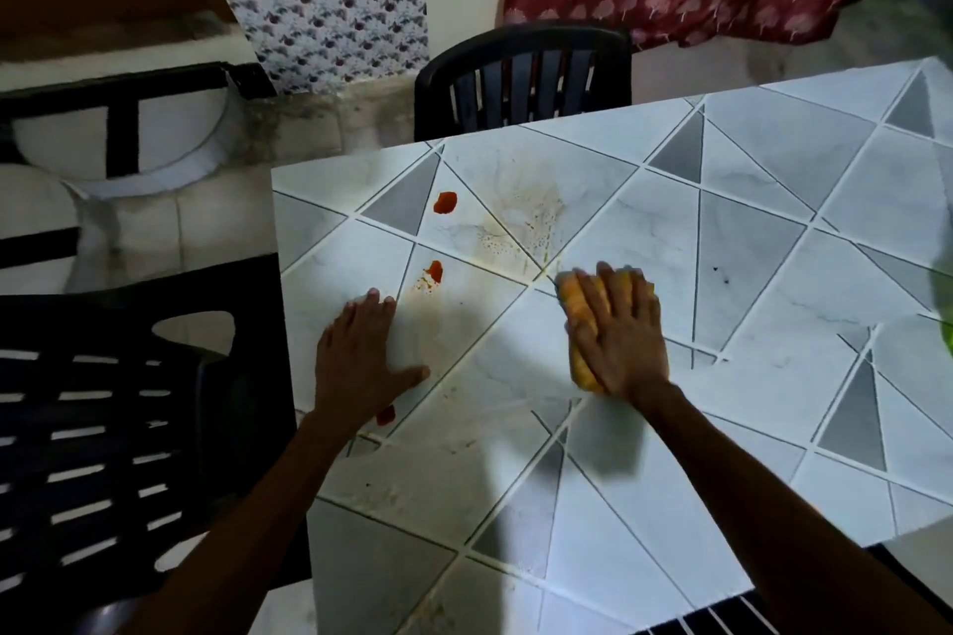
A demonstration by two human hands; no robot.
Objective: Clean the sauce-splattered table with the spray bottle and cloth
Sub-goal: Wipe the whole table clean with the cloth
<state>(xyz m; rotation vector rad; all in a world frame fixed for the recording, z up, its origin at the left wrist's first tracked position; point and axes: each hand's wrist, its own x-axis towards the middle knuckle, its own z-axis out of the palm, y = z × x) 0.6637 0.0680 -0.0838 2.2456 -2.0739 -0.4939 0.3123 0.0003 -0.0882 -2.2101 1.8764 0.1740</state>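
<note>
The table [748, 273] has a grey and white triangle pattern. My right hand [619, 330] lies flat with straight fingers on a folded orange cloth [577, 320], pressing it onto the tabletop. My left hand [361, 351] rests flat on the table near its left edge, fingers spread. Red sauce blobs sit at the far left [445, 202], above my left hand [434, 272] and beside my left wrist [385, 414]. A wet yellowish smear [521, 222] spreads beyond the cloth. No spray bottle can be made out.
A black plastic chair [523, 83] stands at the table's far side. Another black chair [103, 428] is at the left. A blurred green object [946, 304] shows at the right edge. Patterned fabrics hang behind.
</note>
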